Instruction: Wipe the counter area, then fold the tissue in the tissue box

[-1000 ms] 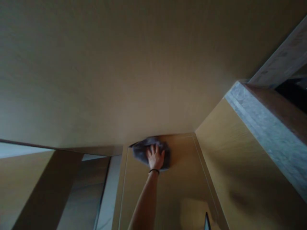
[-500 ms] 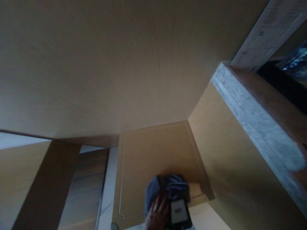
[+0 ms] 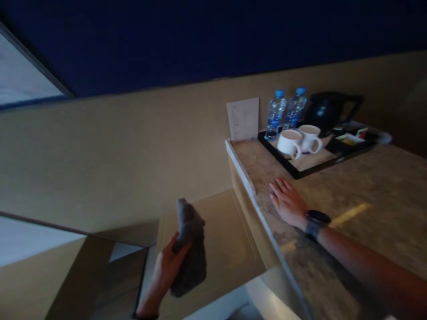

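Head view: dark grey cloth [image 3: 192, 260] hangs bunched, its top rumpled.

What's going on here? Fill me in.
A person grips a bunched gray cloth in the left hand, in front of a low wooden panel; whether the cloth touches it is unclear. The right hand rests on the counter, holding nothing. Just beyond that hand is a black tray with two white mugs on it. Two water bottles and a dark kettle stand behind the mugs.
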`<move>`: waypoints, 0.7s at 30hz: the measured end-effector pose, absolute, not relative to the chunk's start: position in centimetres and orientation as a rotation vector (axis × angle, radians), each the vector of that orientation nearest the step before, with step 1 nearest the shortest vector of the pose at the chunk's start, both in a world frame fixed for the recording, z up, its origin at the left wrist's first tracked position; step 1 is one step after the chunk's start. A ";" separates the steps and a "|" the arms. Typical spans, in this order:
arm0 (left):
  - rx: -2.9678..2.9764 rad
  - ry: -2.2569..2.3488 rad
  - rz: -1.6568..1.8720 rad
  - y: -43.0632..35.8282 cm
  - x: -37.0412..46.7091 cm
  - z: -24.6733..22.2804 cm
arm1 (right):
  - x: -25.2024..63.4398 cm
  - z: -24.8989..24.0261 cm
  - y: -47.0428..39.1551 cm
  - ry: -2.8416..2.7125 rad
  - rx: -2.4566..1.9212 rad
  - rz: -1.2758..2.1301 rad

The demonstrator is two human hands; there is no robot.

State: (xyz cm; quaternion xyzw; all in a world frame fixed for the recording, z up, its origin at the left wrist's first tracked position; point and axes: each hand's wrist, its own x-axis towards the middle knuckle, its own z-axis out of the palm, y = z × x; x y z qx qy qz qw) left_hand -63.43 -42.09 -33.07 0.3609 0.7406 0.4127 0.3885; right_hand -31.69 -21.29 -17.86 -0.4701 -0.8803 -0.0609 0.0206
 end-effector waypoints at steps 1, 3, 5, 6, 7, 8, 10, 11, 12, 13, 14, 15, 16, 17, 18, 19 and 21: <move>1.055 1.850 1.112 -39.9 -61.0 -29.2 | -32.1 -17.7 -21.4 -2.740 -1.459 -0.140; 1.442 1.804 1.193 -36.5 -55.2 -22.7 | -31.7 -16.5 -22.4 -2.757 -1.425 -0.063; 1.783 1.777 1.163 -34.6 -49.1 -18.8 | -28.9 -14.5 -24.7 -2.829 -1.304 0.033; 1.894 1.791 1.088 -34.2 -46.2 -17.8 | -26.4 -13.2 -26.4 -2.866 -1.235 0.078; 1.966 1.835 0.992 -34.1 -43.6 -17.1 | -23.2 -12.0 -28.4 -2.893 -1.177 0.118; 2.016 1.890 0.884 -34.2 -41.2 -16.6 | -19.6 -10.8 -30.6 -2.893 -1.169 0.143; 2.121 1.933 0.688 -34.7 -36.3 -15.4 | -11.8 -9.4 -35.3 -2.886 -1.159 0.225; 2.203 1.877 0.625 -35.0 -33.6 -14.5 | -8.2 -9.2 -37.4 -2.827 -1.225 0.265; 2.299 1.777 0.599 -35.1 -30.7 -13.4 | -5.0 -9.4 -39.2 -2.740 -1.312 0.303; 2.406 1.639 0.596 -34.9 -27.4 -12.1 | -2.3 -9.9 -40.6 -2.646 -1.438 0.376; 2.512 1.487 0.605 -34.4 -23.8 -10.8 | -0.2 -10.7 -41.6 -2.494 -1.588 0.422; 2.610 1.347 0.622 -33.6 -20.2 -9.5 | 1.4 -11.5 -42.2 -2.351 -1.713 0.491; 2.690 1.246 0.629 -32.6 -16.7 -8.4 | 2.6 -12.3 -42.5 -2.222 -1.813 0.576; 2.751 1.190 0.645 -31.3 -13.4 -7.5 | 3.6 -12.8 -42.6 -2.114 -1.882 0.668; 2.792 1.164 0.673 -30.0 -10.7 -6.8 | 4.3 -13.1 -42.6 -2.041 -1.923 0.768; 2.819 1.162 0.707 -28.8 -8.6 -6.2 | 5.1 -13.1 -42.5 -1.987 -1.946 0.863; 2.854 1.184 0.764 -27.2 -6.6 -5.7 | 6.7 -12.6 -42.4 -1.883 -1.972 1.013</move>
